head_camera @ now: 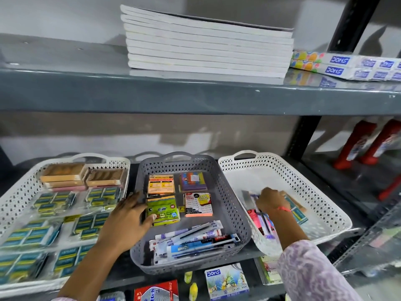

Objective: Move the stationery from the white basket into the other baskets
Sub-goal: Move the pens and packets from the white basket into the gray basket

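Observation:
The white basket (323,187) on the right holds a few pen packets (263,223) and a teal box (299,210) near its front left. My right hand (271,200) is down inside it, fingers curled onto those pen packets. The grey basket (226,192) in the middle holds sticky-note pads (161,183) at the back and several pen packets (191,240) at the front. My left hand (128,216) grips the grey basket's left wall, thumb resting on a green pad packet (168,211). Another white basket (17,192) on the left is filled with small staple boxes.
The baskets stand side by side on a grey metal shelf. Above is a shelf edge with a stack of notebooks (206,46) and DOMS boxes (347,66). Red bottles (364,144) lie at the right behind a dark upright post (302,137). A lower shelf holds a DOMS box (225,281).

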`<action>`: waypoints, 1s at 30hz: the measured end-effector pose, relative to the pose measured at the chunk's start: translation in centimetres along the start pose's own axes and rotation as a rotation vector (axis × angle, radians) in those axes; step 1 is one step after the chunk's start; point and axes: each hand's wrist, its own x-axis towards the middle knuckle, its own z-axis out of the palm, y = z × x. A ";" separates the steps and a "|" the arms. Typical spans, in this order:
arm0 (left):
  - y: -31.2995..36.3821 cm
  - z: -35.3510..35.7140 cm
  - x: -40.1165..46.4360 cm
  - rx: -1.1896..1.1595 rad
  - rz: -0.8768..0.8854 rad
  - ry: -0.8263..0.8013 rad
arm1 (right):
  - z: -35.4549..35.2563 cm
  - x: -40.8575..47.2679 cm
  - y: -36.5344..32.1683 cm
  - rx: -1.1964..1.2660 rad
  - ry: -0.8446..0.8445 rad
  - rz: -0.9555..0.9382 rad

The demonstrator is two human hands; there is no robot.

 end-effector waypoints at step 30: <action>0.7 -0.6 -0.3 -0.002 -0.073 -0.004 | 2.5 -5.9 -8.6 -0.064 -0.698 -0.784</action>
